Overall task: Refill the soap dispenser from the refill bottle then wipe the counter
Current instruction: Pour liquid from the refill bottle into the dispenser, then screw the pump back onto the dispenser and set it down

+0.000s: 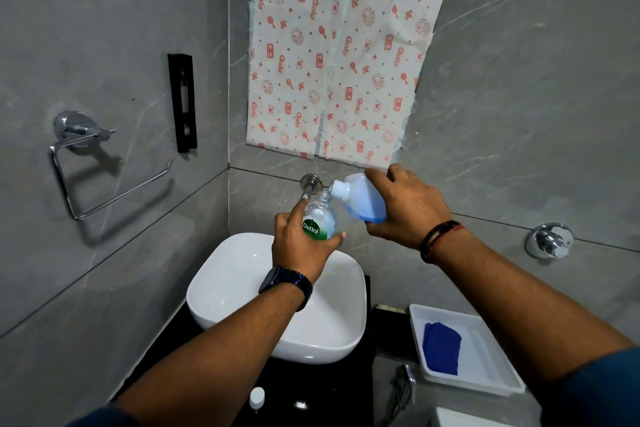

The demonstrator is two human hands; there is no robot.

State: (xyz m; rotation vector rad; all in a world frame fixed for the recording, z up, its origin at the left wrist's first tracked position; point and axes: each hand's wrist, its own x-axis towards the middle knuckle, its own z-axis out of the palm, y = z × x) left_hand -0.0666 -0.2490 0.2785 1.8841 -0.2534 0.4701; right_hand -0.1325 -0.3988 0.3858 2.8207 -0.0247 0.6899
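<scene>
My left hand (pixel 299 248) grips a clear soap dispenser bottle (pixel 320 218) with a green Dettol label, held over the white basin (pixel 221 288); its pump is off and the neck is bare. My right hand (pixel 405 206) holds the translucent refill bottle (pixel 363 199) tilted to the left, its open mouth just above the dispenser's neck. Blue liquid lies in the lower side of the refill bottle. A folded blue cloth (pixel 441 347) lies in a white tray (pixel 491 371) at the lower right.
A white cap (pixel 257 397) stands on the black counter (pixel 311 392) in front of the basin. A chrome spout (pixel 310 184) comes out of the wall behind the bottles. A towel ring (pixel 104 177) hangs on the left wall and a chrome valve (pixel 549 241) on the right.
</scene>
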